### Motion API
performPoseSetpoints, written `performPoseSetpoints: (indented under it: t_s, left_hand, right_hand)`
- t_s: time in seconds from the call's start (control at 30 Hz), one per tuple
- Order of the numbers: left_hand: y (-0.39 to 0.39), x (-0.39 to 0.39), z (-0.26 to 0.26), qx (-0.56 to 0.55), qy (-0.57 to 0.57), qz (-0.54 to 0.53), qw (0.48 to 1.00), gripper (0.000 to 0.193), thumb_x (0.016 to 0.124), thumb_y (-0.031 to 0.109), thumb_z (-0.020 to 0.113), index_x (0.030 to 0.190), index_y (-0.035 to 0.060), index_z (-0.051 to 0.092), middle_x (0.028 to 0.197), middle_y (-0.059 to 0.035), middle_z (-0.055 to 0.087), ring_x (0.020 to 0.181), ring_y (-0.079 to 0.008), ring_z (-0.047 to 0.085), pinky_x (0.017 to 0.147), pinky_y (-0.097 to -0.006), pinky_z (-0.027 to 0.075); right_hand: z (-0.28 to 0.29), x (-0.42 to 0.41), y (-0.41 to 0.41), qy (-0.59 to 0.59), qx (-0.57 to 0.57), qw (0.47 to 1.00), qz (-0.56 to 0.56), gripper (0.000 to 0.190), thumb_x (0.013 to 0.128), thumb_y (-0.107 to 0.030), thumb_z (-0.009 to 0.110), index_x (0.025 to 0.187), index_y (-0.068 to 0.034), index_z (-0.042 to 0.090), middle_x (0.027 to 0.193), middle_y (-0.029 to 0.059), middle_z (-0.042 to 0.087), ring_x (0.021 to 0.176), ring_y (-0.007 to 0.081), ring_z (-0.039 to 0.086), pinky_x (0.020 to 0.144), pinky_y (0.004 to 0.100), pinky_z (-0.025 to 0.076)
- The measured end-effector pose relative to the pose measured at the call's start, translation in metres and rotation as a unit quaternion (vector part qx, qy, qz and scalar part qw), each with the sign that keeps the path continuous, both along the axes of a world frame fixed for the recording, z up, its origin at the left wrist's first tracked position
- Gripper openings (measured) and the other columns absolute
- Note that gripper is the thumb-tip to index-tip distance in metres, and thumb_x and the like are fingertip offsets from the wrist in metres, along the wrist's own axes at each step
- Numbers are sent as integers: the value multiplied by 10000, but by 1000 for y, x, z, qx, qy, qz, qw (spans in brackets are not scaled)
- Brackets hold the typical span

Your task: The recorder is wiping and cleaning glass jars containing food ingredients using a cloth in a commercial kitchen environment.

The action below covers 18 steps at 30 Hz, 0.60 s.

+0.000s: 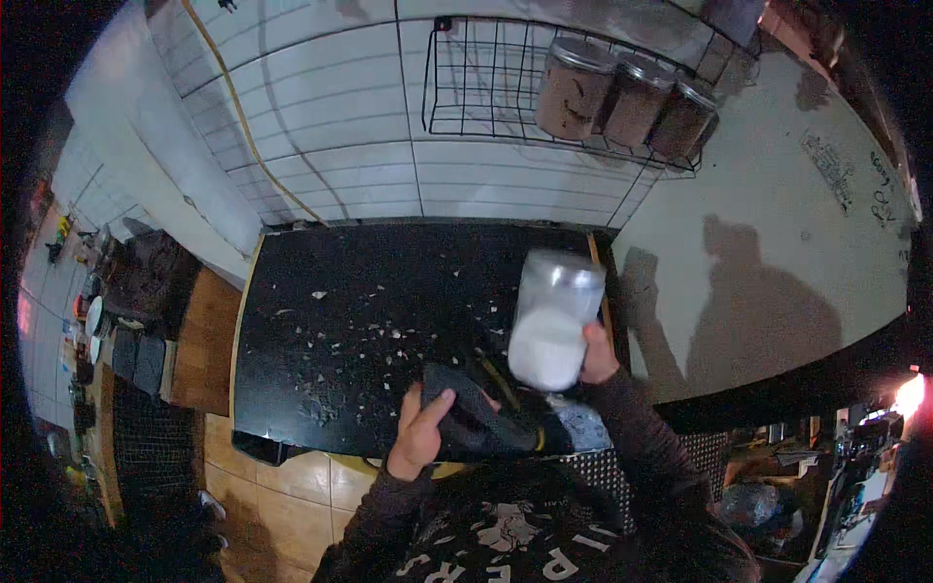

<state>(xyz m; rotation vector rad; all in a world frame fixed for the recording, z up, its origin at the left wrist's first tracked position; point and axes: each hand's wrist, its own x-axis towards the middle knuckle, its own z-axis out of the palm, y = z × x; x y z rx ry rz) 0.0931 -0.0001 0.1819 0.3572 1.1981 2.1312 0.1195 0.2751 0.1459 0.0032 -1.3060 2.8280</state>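
My right hand [600, 353] grips a clear jar [555, 321] with a silvery lid, partly filled with something white. The jar is tilted and a little blurred, over the right side of the black tabletop [342, 255]. Near the front edge, my left hand [423, 426] holds a dark grey cloth-like item [463, 408], its exact kind unclear. Beside it lies a dark object with a yellow edge [503, 379]. A patterned grey-white piece [581, 423] rests at the front right corner. Small pale flakes [393, 335] are scattered across the tabletop.
Above, a black wire rack [485, 87] on the tiled wall holds jars [576, 91] with brownish contents. A yellow cord [244, 124] hangs down the wall. A pale panel bearing writing [765, 182] stands at the right. A wooden surface [208, 342] lies to the left.
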Motion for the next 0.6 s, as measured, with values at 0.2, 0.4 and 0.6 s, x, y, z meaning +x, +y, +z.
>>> performPoseSetpoints:
  t_s: [0.2, 0.4, 0.6]
  left_hand:
    - [-30, 51, -44, -107, -155, 147, 971, 257, 932, 190, 573, 1094, -9, 591, 1063, -105, 643, 964, -217, 620, 856, -346, 492]
    - [-60, 45, -46, -79, -213, 258, 939, 317, 940, 279, 576, 1106, 9, 586, 1067, -102, 638, 961, -220, 621, 863, -343, 495]
    - [-116, 34, -57, 44, -263, 270, 925, 425, 959, 326, 515, 1201, -20, 555, 1178, -155, 613, 1079, -291, 598, 955, -443, 470]
  right_hand:
    - [118, -111, -23, 152, 418, 834, -328, 860, 602, -229, 885, 1274, 23, 411, 1163, 157, 601, 1095, 255, 579, 965, 381, 441]
    - [171, -198, -30, 142, 425, 780, -437, 951, 575, -349, 896, 1273, 54, 393, 1206, 215, 537, 1123, 303, 546, 962, 411, 432]
    - [164, -258, -43, 81, 518, 708, -473, 979, 617, -425, 864, 1287, 80, 359, 1195, 237, 431, 1132, 393, 452, 989, 453, 382]
